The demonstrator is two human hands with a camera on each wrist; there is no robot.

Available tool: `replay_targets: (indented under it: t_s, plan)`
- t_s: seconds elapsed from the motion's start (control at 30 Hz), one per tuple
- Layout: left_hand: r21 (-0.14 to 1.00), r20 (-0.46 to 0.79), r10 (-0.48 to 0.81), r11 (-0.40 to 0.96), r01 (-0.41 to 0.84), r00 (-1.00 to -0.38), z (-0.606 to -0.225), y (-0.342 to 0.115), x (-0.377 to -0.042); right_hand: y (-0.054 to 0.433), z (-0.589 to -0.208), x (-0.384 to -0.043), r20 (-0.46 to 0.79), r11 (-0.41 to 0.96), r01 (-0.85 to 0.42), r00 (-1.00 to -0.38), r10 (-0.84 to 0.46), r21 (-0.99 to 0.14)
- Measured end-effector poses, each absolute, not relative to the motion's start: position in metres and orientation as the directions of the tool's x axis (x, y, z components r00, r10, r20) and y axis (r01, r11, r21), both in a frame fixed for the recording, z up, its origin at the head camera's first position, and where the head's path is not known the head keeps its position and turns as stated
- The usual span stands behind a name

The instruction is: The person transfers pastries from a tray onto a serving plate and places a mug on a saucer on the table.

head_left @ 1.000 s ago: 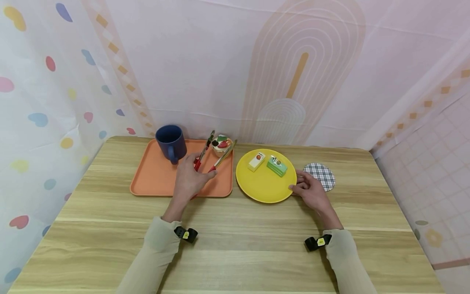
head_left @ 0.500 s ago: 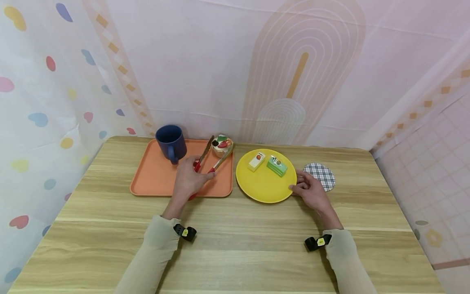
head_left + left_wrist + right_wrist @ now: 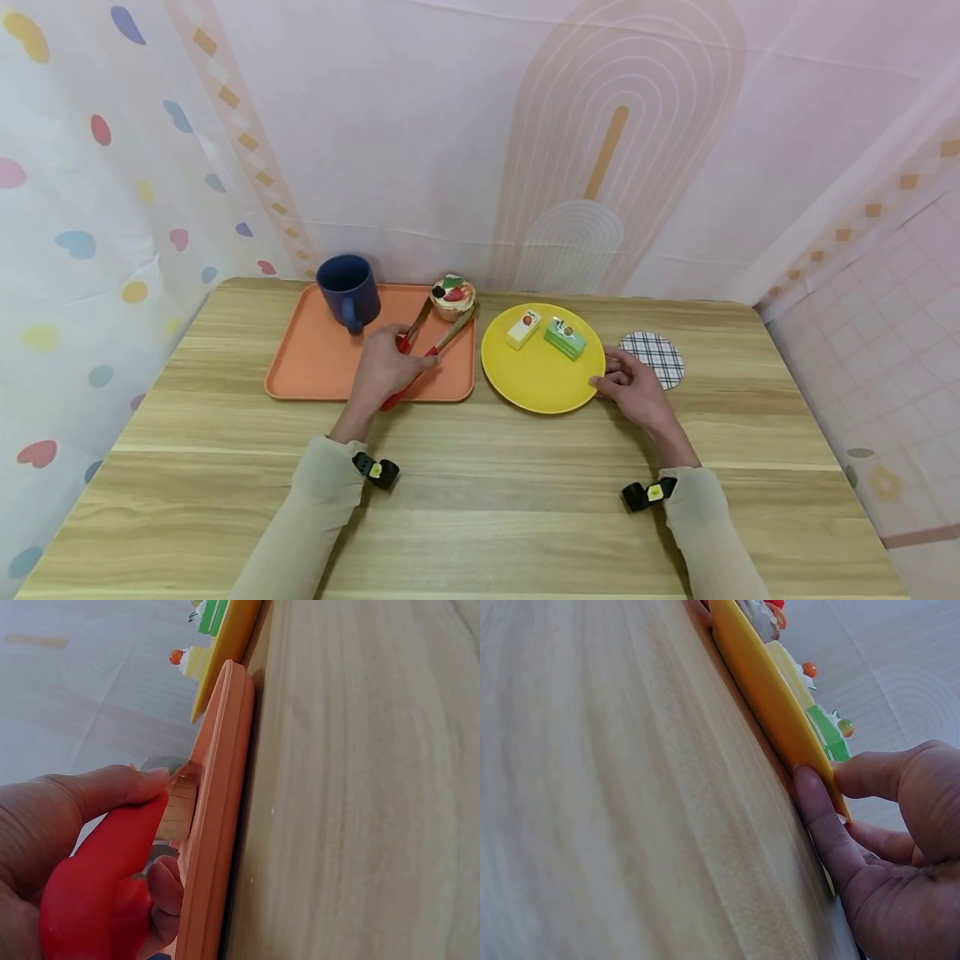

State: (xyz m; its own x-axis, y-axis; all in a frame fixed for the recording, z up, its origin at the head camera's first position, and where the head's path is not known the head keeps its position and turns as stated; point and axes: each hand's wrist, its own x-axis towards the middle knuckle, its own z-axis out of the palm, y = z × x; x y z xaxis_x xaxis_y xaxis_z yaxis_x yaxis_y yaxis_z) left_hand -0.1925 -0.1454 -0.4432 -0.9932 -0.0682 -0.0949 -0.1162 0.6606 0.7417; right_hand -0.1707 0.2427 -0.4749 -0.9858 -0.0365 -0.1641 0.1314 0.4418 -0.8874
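My left hand grips red-handled tongs over the orange tray, thumb on one arm and fingers round the other. The tongs' metal arms are spread, their tips low on either side of a fruit-topped cupcake at the tray's back right corner. On the right, my right hand pinches the rim of a yellow plate, thumb above and a finger beneath, as the right wrist view shows. Two toy cake slices, one cream and one green, sit on that plate.
A dark blue mug stands at the back of the tray, its handle towards me. Beyond the right hand lies a round plaid coaster. Patterned cloth hangs right behind the wooden table.
The tongs' tips have come down from above the cupcake to either side of it, and the left hand has shifted slightly left. The right hand and plate have held still.
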Motion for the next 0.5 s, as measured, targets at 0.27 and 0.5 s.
replay_targets:
  t_s: [0.27,0.5]
  plan:
    - [0.759,-0.119,-0.043,0.641,-0.118,-0.992,-0.4463,-0.1464,-0.1945,0.2424,-0.4739,-0.1712,-0.163,0.453,0.130,-0.986,-0.035,-0.882]
    - [0.771,-0.122,-0.046,0.624,-0.124,-0.991,-0.4479,-0.1446,-0.1942,0.2420,-0.4739,-0.1702,-0.163,0.452,0.130,-0.986,-0.035,-0.882]
